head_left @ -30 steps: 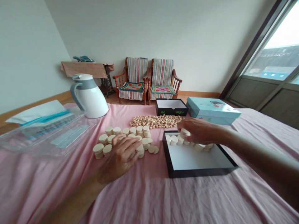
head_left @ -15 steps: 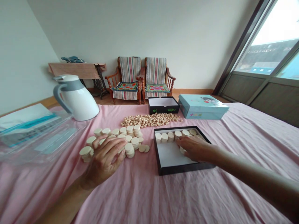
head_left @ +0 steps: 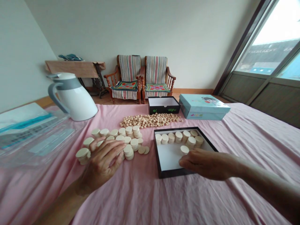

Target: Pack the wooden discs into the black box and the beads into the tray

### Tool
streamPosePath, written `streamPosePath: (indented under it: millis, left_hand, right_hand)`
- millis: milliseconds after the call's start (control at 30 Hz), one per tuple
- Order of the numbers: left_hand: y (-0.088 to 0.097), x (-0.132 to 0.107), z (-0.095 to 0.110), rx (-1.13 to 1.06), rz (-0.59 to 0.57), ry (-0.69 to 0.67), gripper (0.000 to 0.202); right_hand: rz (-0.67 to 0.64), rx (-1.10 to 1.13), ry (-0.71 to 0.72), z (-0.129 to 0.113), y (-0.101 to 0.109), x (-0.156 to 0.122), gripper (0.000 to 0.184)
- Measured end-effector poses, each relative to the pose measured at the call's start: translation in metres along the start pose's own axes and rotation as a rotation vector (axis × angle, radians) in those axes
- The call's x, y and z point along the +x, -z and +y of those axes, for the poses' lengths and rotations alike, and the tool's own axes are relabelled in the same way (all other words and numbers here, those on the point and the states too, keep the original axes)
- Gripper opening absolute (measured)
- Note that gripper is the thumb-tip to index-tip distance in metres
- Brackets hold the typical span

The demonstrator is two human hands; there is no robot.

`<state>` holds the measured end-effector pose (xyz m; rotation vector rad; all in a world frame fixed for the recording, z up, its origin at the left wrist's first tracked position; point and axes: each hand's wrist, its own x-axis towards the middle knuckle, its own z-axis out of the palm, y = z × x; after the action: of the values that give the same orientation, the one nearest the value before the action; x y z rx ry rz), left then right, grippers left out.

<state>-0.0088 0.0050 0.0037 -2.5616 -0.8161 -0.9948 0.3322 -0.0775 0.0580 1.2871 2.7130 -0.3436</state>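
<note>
Head view: pale discs [head_left: 128, 150] stand in short stacks at left and in the dark shallow box [head_left: 157, 159] at right. They look light, stiff and apt to slide, so best held round the edges. The left hand [head_left: 103, 162] drapes over the left stacks, well apart from the right hand [head_left: 208, 162] in the box; whether either grips, I can't tell. Wrinkled pink cloth [head_left: 131, 193] lies beneath; beyond, chairs [head_left: 156, 75] face us.

Daylight comes in through the window [head_left: 264, 51], its top glaring white. The wall [head_left: 194, 40] beside it looks soft gray. Far left of the window, clear plastic [head_left: 32, 143] looks blurry and stretched.
</note>
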Motion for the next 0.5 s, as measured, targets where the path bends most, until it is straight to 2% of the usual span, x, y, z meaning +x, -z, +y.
streamPosePath:
  millis: [100,333,500]
  left_hand:
    - [-0.001,-0.001,-0.001,0.0,-0.001,0.001,0.027]
    - [-0.004,-0.003,-0.003,0.004,0.001,-0.008,0.025]
    - [-0.003,-0.002,-0.001,0.009,0.002,0.003,0.023]
  right_hand:
    - [-0.104,-0.02,0.054,0.002,-0.008,-0.001,0.022]
    - [0.0,-0.144,0.006,0.01,-0.01,0.001,0.026]
    - [0.017,-0.043,-0.126,0.018,-0.008,0.007,0.025]
